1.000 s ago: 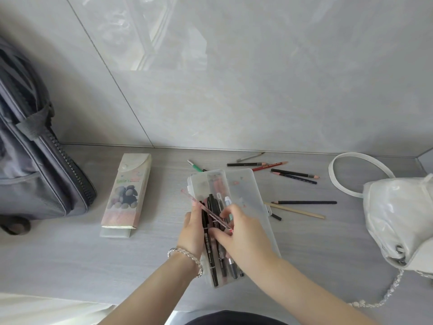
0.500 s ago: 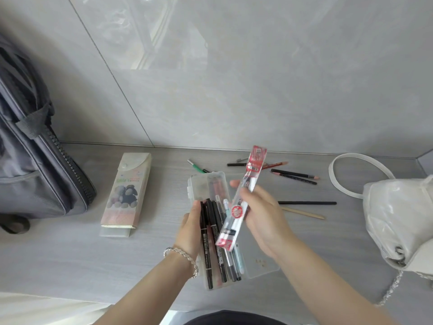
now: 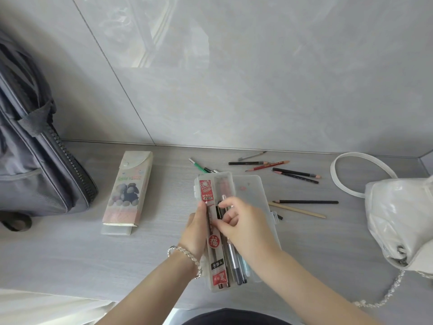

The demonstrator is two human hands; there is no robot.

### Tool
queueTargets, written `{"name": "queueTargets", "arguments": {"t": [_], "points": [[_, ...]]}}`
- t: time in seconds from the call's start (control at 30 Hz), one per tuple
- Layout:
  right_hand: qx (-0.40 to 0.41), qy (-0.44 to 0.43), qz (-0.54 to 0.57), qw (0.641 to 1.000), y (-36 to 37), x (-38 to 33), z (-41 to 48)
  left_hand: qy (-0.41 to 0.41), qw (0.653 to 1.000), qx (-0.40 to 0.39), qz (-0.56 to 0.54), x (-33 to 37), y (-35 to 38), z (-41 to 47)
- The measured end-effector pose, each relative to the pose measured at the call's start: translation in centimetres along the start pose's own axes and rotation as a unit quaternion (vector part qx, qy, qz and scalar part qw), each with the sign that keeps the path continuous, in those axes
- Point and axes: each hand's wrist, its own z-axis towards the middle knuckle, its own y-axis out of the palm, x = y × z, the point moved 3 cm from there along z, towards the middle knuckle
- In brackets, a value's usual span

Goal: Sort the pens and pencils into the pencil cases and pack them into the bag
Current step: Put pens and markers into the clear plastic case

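Observation:
A clear plastic pencil case (image 3: pixel 254 193) lies open in the middle of the table with several pens (image 3: pixel 235 261) in it. A red-and-white pen packet (image 3: pixel 206 191) lies along its left side. My left hand (image 3: pixel 195 231) grips the case's left edge, thumb on the packet. My right hand (image 3: pixel 246 224) is over the pens with curled fingers, pinching the packet's right edge. A printed pencil case (image 3: pixel 127 191) lies shut to the left. Loose pencils lie behind and right of the case: a red one (image 3: pixel 269 165), a black one (image 3: pixel 307 202), a wooden one (image 3: pixel 297 209).
A grey backpack (image 3: pixel 30 160) stands at the left against the tiled wall. A white handbag (image 3: pixel 398 219) with a chain strap sits at the right. A green pen (image 3: pixel 199 166) lies just behind the clear case.
My right hand had lifted the packet above the case; now the packet lies in the case's left side with both hands on it.

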Motion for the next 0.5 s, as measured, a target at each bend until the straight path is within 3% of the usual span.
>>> {"name": "queueTargets", "arguments": {"t": [0.13,0.23,0.3,0.33,0.4,0.47,0.5], "points": [[0.005,-0.049,-0.043,0.998,-0.2,0.1,0.1,0.034,0.994,0.036,0.095,0.7,0.0,-0.8],[0.115,-0.124,-0.063,0.984,-1.6,0.4,0.0,0.045,0.99,0.052,0.122,1.1,-0.2,-1.3],[0.2,-0.107,-0.05,0.973,-3.3,1.7,0.2,0.037,0.989,0.052,0.131,1.0,-0.5,-1.3],[0.213,-0.053,-0.038,0.975,-4.1,2.8,0.5,0.032,0.989,0.056,0.135,0.9,-0.7,-1.2],[0.144,0.135,0.005,0.98,-4.9,5.5,1.2,0.02,0.99,0.061,0.128,0.8,-1.1,-1.1],[0.007,0.286,0.145,0.947,-4.5,7.0,1.1,0.003,0.992,0.056,0.113,0.6,-1.3,-1.0],[-0.039,0.317,0.236,0.918,-4.2,7.1,1.0,0.0,0.993,0.057,0.105,0.5,-1.5,-0.8]]}}
